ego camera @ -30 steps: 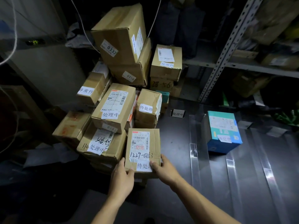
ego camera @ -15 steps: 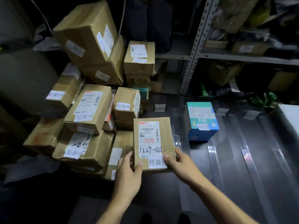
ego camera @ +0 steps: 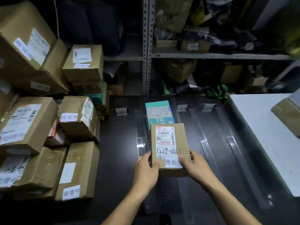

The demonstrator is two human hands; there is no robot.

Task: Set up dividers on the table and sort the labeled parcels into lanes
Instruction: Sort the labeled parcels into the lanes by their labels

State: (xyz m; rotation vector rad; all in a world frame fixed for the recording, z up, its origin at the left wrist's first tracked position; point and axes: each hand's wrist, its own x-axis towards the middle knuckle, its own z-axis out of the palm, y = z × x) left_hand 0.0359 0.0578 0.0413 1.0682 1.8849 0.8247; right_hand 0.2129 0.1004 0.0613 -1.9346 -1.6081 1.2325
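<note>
A flat brown parcel (ego camera: pixel 168 143) marked 1229-0253, with a shipping label and a white Chinese tag, is held over the dark table (ego camera: pixel 118 151). My left hand (ego camera: pixel 146 169) grips its near left edge and my right hand (ego camera: pixel 194 168) grips its near right corner, thumb on the tag. It hangs over a lane between clear acrylic dividers (ego camera: pixel 140 135), just in front of a teal and blue box (ego camera: pixel 158 112) that stands in that lane. Small lane signs (ego camera: pixel 121 112) stand at the table's far edge.
Several labeled brown parcels (ego camera: pixel 78 169) are piled at the left, on and beside the table. More clear dividers (ego camera: pixel 206 143) run across the table to the right. A white surface (ego camera: pixel 263 135) with a box on it lies at the right. Metal shelving (ego camera: pixel 147 46) stands behind.
Both hands lifted the 1229-0253 parcel off the left pile and carried it right, over a divider lane in front of the teal box. The view has swung right.
</note>
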